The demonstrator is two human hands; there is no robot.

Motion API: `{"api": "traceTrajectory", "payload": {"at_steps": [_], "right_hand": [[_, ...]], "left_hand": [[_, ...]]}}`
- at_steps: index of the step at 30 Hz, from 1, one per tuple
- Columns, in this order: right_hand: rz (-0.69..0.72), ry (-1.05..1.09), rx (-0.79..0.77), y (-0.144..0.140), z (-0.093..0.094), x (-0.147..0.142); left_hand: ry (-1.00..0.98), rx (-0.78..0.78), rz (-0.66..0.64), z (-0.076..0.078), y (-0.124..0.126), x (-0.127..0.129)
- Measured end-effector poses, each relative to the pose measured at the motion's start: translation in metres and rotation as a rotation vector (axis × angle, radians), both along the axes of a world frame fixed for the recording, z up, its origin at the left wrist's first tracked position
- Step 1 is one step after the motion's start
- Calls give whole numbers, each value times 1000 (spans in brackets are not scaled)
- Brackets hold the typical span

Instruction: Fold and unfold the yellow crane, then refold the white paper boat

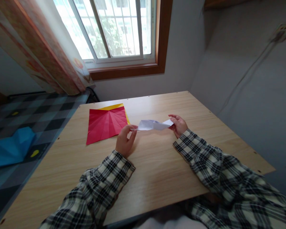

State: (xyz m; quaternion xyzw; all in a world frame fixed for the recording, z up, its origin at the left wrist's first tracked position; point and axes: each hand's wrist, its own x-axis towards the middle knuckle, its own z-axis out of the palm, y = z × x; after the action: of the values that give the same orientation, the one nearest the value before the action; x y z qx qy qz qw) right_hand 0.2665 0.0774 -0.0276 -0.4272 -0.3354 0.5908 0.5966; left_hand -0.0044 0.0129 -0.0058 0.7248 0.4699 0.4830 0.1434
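A folded white paper point(153, 125) stretches between both hands just above the wooden table point(157, 165). My left hand point(125, 142) pinches its left end between thumb and fingers. My right hand point(178, 125) pinches its right end. Both arms wear plaid sleeves. To the left of my left hand a creased red paper sheet point(106, 124) lies flat on the table, and a yellow sheet point(113, 107) peeks out from under its far edge.
A bed with a dark checked cover point(26, 121) stands to the left of the table, with a blue crumpled paper point(11, 148) on it. A window point(114, 28) and curtain point(47, 47) are behind. Grey walls close the right side.
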Motion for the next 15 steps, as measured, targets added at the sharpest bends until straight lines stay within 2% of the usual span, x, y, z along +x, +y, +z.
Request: {"api": "traceTrajectory", "payload": {"at_steps": [3,4,9,11,15], "right_hand": [[95,40,21,-2,-3,-3],[136,51,21,-3,-4,-5],[295,21,26,-15,-7,-19],[333,8,38,-19,-7,-23],[358,47,45,-23,-8,-26]], "left_hand": [[185,62,-172,3,0,2],[241,87,-194,4,-1,4],[370,162,-9,6,-10,20],[448,148,-45,5,-13,25],[584,65,-197,2,-14,27]]}}
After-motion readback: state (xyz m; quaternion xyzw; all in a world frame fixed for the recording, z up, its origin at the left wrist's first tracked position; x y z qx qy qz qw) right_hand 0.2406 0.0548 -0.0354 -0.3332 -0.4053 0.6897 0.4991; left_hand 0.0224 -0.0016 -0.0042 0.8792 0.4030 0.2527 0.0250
